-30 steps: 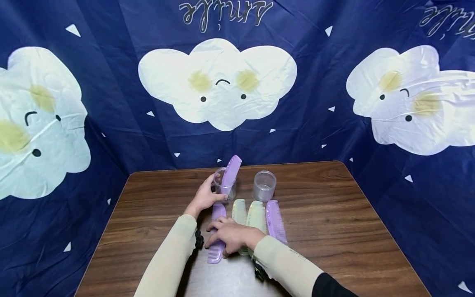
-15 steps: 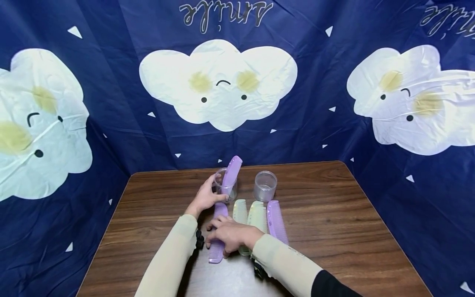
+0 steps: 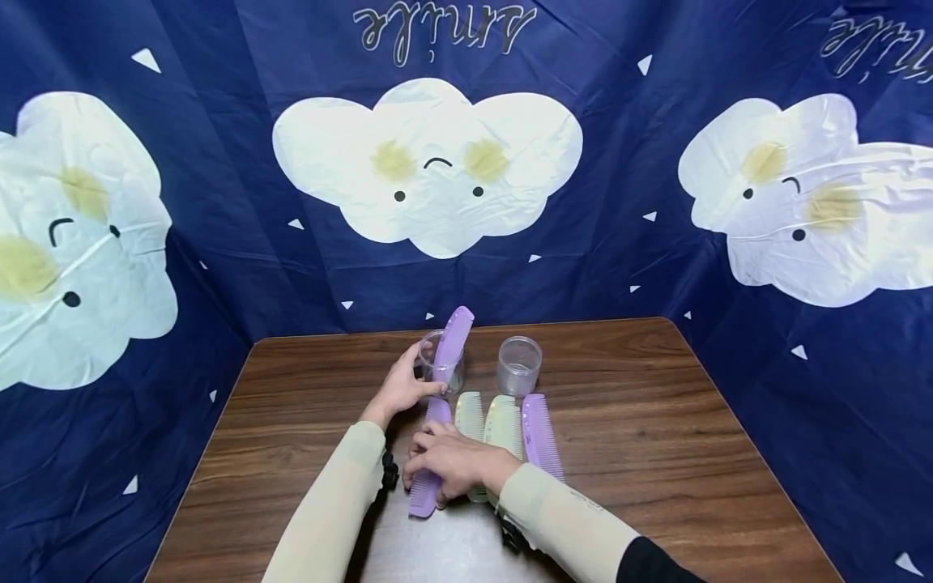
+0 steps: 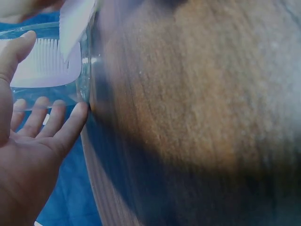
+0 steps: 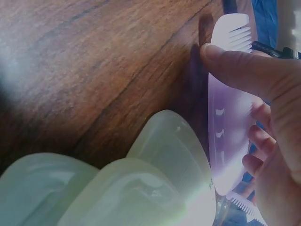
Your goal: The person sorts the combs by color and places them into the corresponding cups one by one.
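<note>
Gripping a purple comb (image 3: 428,465) by its spine, the right hand (image 3: 452,465) curls thumb and fingers (image 5: 244,70) round it low on the wooden table (image 3: 656,453), the comb's near end tipped slightly off the wood as far as the head view shows. The left hand (image 3: 402,387) wraps its fingers (image 4: 56,125) round a clear cup (image 3: 440,364) further back, in which another purple comb (image 3: 452,340) stands tilted, its top leaning to the right above the rim. Just right of the held comb lie two pale green combs (image 3: 503,425) side by side, partly hidden under the right wrist, and beside them a third purple comb (image 3: 541,437) lies flat. A second clear cup (image 3: 519,364) stands behind those, near the first cup but not touching it. Cream sleeves (image 3: 328,518) cover both forearms. A dark blue cloth (image 3: 219,202) printed with white smiling clouds hangs behind and to both sides of the table.
</note>
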Available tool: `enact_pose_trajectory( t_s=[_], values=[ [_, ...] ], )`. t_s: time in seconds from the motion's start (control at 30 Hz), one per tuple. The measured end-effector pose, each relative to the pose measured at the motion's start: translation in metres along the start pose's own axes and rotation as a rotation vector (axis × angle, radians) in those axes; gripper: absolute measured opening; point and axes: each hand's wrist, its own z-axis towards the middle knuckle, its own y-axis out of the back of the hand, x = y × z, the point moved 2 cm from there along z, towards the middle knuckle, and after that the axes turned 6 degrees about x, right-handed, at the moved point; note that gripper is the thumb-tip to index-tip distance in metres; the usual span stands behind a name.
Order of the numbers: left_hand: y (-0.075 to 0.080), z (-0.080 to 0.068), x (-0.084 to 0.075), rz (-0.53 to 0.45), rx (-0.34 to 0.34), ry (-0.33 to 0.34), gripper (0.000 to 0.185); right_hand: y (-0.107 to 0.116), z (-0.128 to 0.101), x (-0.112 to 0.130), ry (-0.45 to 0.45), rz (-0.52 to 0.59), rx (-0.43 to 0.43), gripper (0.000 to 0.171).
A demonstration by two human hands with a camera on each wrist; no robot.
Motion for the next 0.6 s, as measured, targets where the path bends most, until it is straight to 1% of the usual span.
enact_pose_trajectory(
  t_s=[0.17, 0.4, 0.47, 0.6],
  values=[
    [-0.001, 0.0, 0.0, -0.015, 0.0, 0.018, 0.092, -0.002, -0.003, 0.0, 0.001, 0.007, -0.008, 0.055],
    [-0.001, -0.001, -0.002, -0.019, -0.001, 0.001, 0.093, 0.002, -0.005, 0.0, -0.012, 0.025, -0.049, 0.054],
    [-0.001, -0.001, -0.002, -0.02, -0.005, 0.001, 0.093, 0.005, -0.006, 0.0, -0.013, 0.016, -0.069, 0.05],
    [-0.002, -0.001, -0.001, 0.001, -0.011, -0.005, 0.091, 0.009, -0.007, 0.0, -0.002, 0.015, -0.106, 0.033]
  ],
)
